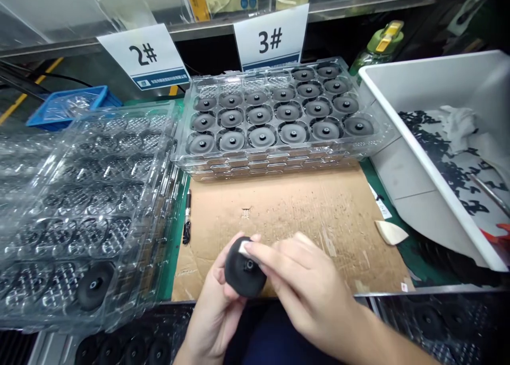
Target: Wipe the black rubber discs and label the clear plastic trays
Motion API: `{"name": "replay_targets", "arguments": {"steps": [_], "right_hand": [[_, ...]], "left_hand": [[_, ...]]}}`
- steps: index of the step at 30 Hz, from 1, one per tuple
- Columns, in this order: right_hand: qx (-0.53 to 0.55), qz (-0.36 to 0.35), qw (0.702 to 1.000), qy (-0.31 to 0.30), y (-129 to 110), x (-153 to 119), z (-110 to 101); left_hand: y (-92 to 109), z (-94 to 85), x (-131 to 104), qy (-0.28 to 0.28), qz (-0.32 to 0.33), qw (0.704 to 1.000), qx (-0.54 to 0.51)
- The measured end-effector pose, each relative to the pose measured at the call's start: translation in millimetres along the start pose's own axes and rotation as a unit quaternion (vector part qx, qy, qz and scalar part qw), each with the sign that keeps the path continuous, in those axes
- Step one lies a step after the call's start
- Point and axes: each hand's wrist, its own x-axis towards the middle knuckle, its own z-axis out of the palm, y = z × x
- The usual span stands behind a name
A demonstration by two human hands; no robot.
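Observation:
My left hand (pixel 219 296) holds a black round disc (pixel 244 277) by its edge, low in the middle of the view, with its small hub facing up. Fingers of my right hand (pixel 305 280) pinch a small white piece (pixel 244 248) and press it on the disc's upper face beside the hub. Behind them stands a stack of clear trays (pixel 255 155), its top one bearing many similar black discs. One more black disc (pixel 94 285) sits in the near corner of the left clear tray (pixel 119 195).
Cardboard (pixel 279 205) covers the bench, with a black pen (pixel 187 216) at its left and a whitish wedge (pixel 391 232) at its right. A white bin (pixel 430 168) holds small black parts. A green-lidded bottle (pixel 378 46) and a blue basket (pixel 59 118) stand farther back.

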Motion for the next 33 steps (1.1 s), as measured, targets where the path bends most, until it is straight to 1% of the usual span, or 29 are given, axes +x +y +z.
{"name": "replay_targets", "arguments": {"steps": [2, 4, 5, 6, 7, 9, 10, 11, 12, 13, 14, 15, 16, 18, 19, 20, 21, 22, 23, 24, 25, 27, 28, 29, 30, 31, 32, 33], "right_hand": [[0.028, 0.045, 0.997, -0.055, -2, -8, -2], [0.089, 0.063, 0.988, -0.113, -1, -18, -12], [0.114, 0.07, 0.983, -0.123, -1, -23, -18], [0.126, 0.084, 0.982, -0.115, 0, -27, -24], [0.123, 0.105, 0.983, -0.089, 1, -30, -28], [0.085, 0.146, 0.986, 0.001, 2, -31, -31], [0.063, 0.152, 0.985, 0.048, 3, -29, -29], [0.045, 0.138, 0.986, 0.088, 3, -26, -25], [0.03, 0.107, 0.987, 0.112, 3, -21, -20], [0.019, 0.066, 0.99, 0.121, 3, -15, -14], [0.013, 0.031, 0.993, 0.114, 3, -10, -8], [0.013, 0.016, 0.995, 0.096, 3, -5, -3], [0.025, 0.025, 0.997, 0.065, 4, -2, 0], [0.093, 0.081, 0.992, -0.021, 9, -3, 3], [0.13, 0.112, 0.984, -0.049, 14, -7, 4], [0.156, 0.138, 0.976, -0.06, 21, -14, 5], [0.16, 0.159, 0.973, -0.043, 30, -23, 7], [0.138, 0.181, 0.974, 0.0, 41, -32, 10], [0.099, 0.201, 0.974, 0.047, 54, -41, 15], [0.056, 0.211, 0.973, 0.077, 66, -49, 20], [0.023, 0.208, 0.975, 0.078, 76, -56, 24], [-0.017, 0.199, 0.979, 0.04, 88, -61, 28], [-0.023, 0.2, 0.979, 0.029, 88, -59, 26], [-0.024, 0.207, 0.977, 0.036, 82, -54, 22], [-0.02, 0.213, 0.975, 0.06, 72, -47, 17], [-0.014, 0.209, 0.973, 0.099, 59, -38, 12], [-0.006, 0.192, 0.972, 0.136, 43, -28, 7], [0.003, 0.154, 0.974, 0.163, 26, -18, 3]], "left_hand": [[3, -5.2, -1, 0.021, 0.018, 1.0, 0.008], [7, -5.9, -3, 0.025, 0.026, 0.999, 0.01], [9, -4.3, -4, 0.023, 0.03, 0.999, 0.012], [11, -1.7, -5, 0.018, 0.031, 0.999, 0.016], [12, 1.6, -5, 0.013, 0.032, 0.999, 0.021], [11, 8.5, -5, 0.003, 0.028, 0.999, 0.025], [10, 11.4, -4, 0.001, 0.026, 0.999, 0.027], [8, 13.3, -3, 0.004, 0.025, 0.999, 0.029], [6, 14.3, -2, 0.009, 0.026, 0.999, 0.034], [4, 14.1, -1, 0.016, 0.032, 0.999, 0.039], [2, 12.9, 0, 0.027, 0.043, 0.998, 0.047], [0, 10.8, 1, 0.04, 0.054, 0.996, 0.055], [0, 7.9, 1, 0.05, 0.064, 0.995, 0.059], [1, 1.6, 1, 0.064, 0.073, 0.994, 0.05], [3, -1.2, 1, 0.067, 0.071, 0.994, 0.04], [5, -3.5, 1, 0.065, 0.067, 0.995, 0.026], [7, -5.0, 0, 0.06, 0.064, 0.996, 0.012], [9, -5.6, 0, 0.055, 0.062, 0.997, 0.0], [10, -5.6, 0, 0.048, 0.058, 0.997, -0.01], [11, -4.8, 1, 0.041, 0.052, 0.998, -0.019], [11, -3.5, 2, 0.036, 0.043, 0.998, -0.026], [10, 0.5, 4, 0.027, 0.032, 0.999, -0.034], [9, 2.9, 5, 0.022, 0.03, 0.999, -0.032], [7, 5.6, 6, 0.016, 0.03, 0.999, -0.027], [5, 8.3, 6, 0.011, 0.032, 0.999, -0.021], [3, 11.0, 5, 0.009, 0.036, 0.999, -0.012], [1, 13.4, 5, 0.006, 0.038, 0.999, -0.002], [0, 15.2, 3, 0.003, 0.036, 0.999, 0.008]]}}
